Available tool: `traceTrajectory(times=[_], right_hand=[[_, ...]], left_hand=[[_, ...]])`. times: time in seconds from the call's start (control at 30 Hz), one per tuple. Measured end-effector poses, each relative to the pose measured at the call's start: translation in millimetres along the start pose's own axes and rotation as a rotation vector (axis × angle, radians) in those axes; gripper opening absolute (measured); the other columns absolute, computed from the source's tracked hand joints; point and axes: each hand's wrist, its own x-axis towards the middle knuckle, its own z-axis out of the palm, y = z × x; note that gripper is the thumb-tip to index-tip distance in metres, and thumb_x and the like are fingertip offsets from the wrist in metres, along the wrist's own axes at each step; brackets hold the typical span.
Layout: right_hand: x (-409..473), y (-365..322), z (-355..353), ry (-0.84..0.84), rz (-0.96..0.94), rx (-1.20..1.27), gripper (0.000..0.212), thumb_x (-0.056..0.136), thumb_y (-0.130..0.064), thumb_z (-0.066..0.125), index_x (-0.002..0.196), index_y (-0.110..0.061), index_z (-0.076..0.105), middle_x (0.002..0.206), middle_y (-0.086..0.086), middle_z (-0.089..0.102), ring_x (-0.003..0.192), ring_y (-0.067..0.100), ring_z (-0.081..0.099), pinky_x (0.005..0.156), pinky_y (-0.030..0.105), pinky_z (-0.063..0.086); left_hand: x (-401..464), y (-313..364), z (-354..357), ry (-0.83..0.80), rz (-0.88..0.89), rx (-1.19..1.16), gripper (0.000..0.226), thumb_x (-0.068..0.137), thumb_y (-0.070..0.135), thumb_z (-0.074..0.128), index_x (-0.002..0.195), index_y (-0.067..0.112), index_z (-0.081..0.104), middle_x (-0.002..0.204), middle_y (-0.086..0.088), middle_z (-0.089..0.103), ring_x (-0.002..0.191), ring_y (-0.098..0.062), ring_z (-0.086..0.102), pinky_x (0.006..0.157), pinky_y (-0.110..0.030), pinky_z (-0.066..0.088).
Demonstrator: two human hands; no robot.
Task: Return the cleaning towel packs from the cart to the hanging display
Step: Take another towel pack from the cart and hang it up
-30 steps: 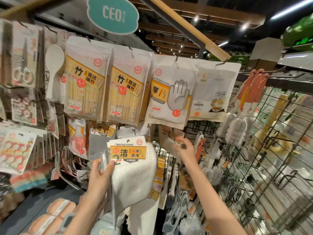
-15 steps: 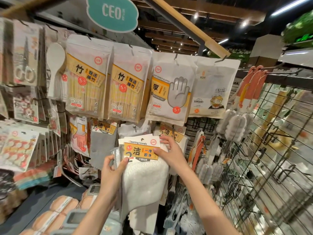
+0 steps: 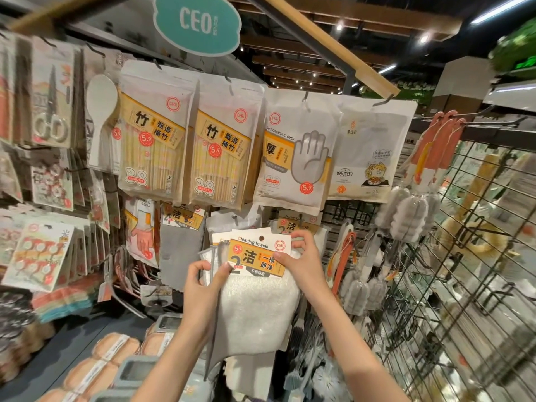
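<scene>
A white cleaning towel pack (image 3: 258, 311) with an orange and white header card reading "Cleaning towels" is held up in front of the hanging display. My left hand (image 3: 203, 282) pinches its left edge, with more pack edges fanned behind. My right hand (image 3: 301, 262) grips the card's right side near the hang hole. Just behind, other cleaning towel packs hang on the display (image 3: 295, 226), and a grey towel pack (image 3: 179, 248) hangs to the left.
Above hang bamboo stick bags (image 3: 153, 143), a disposable gloves bag (image 3: 295, 152) and another white bag (image 3: 371, 152). Bottle brushes (image 3: 412, 210) hang at the right beside a black wire grid (image 3: 464, 285). Sponges (image 3: 116, 352) lie on the shelf below.
My right hand came back from the display hook onto the pack's card. Both hands raised the pack and moved it right, closer to the hanging towel packs.
</scene>
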Motion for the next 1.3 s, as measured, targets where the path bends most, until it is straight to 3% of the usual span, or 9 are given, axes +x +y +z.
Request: traceTrajectory(times=[0.13, 0.23, 0.37, 0.47, 0.63, 0.83, 0.93, 1.03, 1.3], right_hand=[[2, 4, -4, 0.048, 0.002, -0.002, 0.045, 0.076, -0.005, 0.075, 0.11, -0.019, 0.05, 0.105, 0.003, 0.058, 0.093, 0.004, 0.056, 0.073, 0.025, 0.054], [4, 7, -6, 0.049, 0.021, 0.005, 0.046, 0.075, -0.006, 0.076, 0.111, -0.02, 0.05, 0.104, 0.0, 0.058, 0.094, 0.005, 0.057, 0.078, 0.031, 0.054], [8, 10, -10, 0.078, 0.017, 0.045, 0.045, 0.075, -0.004, 0.075, 0.11, -0.019, 0.05, 0.105, 0.001, 0.058, 0.096, 0.006, 0.056, 0.075, 0.021, 0.048], [12, 13, -17, 0.106, 0.048, 0.094, 0.042, 0.075, -0.003, 0.075, 0.102, -0.025, 0.051, 0.103, 0.004, 0.059, 0.1, 0.015, 0.058, 0.078, 0.029, 0.052], [20, 20, -30, 0.183, 0.052, 0.129, 0.04, 0.076, 0.0, 0.074, 0.105, -0.018, 0.054, 0.104, 0.009, 0.061, 0.104, 0.022, 0.06, 0.084, 0.044, 0.054], [32, 27, -40, 0.273, 0.039, 0.118, 0.038, 0.077, 0.003, 0.072, 0.1, -0.02, 0.053, 0.099, 0.004, 0.06, 0.077, -0.004, 0.061, 0.055, 0.013, 0.05], [35, 33, -40, 0.301, 0.061, 0.111, 0.039, 0.077, 0.004, 0.07, 0.103, -0.019, 0.051, 0.096, -0.003, 0.056, 0.08, -0.003, 0.057, 0.053, 0.009, 0.047], [39, 35, -40, 0.322, 0.064, 0.115, 0.039, 0.078, 0.004, 0.07, 0.104, -0.017, 0.052, 0.094, -0.005, 0.056, 0.081, -0.001, 0.056, 0.052, 0.007, 0.047], [46, 39, -42, 0.377, 0.045, 0.023, 0.04, 0.08, 0.005, 0.067, 0.101, -0.023, 0.048, 0.096, -0.003, 0.058, 0.084, 0.001, 0.057, 0.054, 0.011, 0.047]], left_hand=[[-2, 5, 6, -0.019, 0.034, -0.002, 0.026, 0.093, 0.037, 0.051, 0.097, 0.011, 0.052, 0.102, -0.013, 0.06, 0.095, -0.019, 0.054, 0.082, -0.026, 0.042], [1, 5, 8, -0.007, 0.025, -0.007, 0.029, 0.098, 0.036, 0.043, 0.101, 0.009, 0.053, 0.104, -0.019, 0.06, 0.094, -0.024, 0.054, 0.085, -0.036, 0.043], [3, 5, 7, -0.033, -0.036, -0.061, 0.013, 0.093, 0.023, 0.059, 0.09, 0.017, 0.048, 0.111, -0.034, 0.058, 0.091, -0.037, 0.057, 0.081, -0.053, 0.046], [7, 3, 2, -0.013, -0.037, -0.038, 0.021, 0.087, 0.02, 0.067, 0.089, 0.02, 0.046, 0.106, -0.028, 0.06, 0.091, -0.034, 0.052, 0.07, -0.042, 0.039], [15, 0, 0, 0.03, -0.034, -0.048, 0.022, 0.086, 0.019, 0.068, 0.084, 0.026, 0.048, 0.116, -0.024, 0.061, 0.091, -0.026, 0.055, 0.077, -0.038, 0.036], [21, -4, -3, 0.099, -0.023, -0.034, 0.023, 0.084, 0.024, 0.071, 0.08, 0.029, 0.049, 0.116, -0.017, 0.062, 0.091, -0.023, 0.056, 0.065, -0.029, 0.038], [25, -6, -5, 0.121, -0.021, -0.027, 0.022, 0.084, 0.025, 0.071, 0.082, 0.028, 0.048, 0.119, -0.016, 0.061, 0.116, -0.036, 0.053, 0.082, -0.037, 0.039], [27, -5, -7, 0.129, -0.021, 0.002, 0.023, 0.084, 0.027, 0.07, 0.082, 0.029, 0.048, 0.123, -0.018, 0.059, 0.127, -0.042, 0.045, 0.103, -0.051, 0.034], [30, -1, -15, 0.175, 0.036, -0.005, 0.022, 0.083, 0.027, 0.071, 0.083, 0.027, 0.049, 0.113, -0.004, 0.059, 0.121, -0.043, 0.05, 0.103, -0.056, 0.035]])
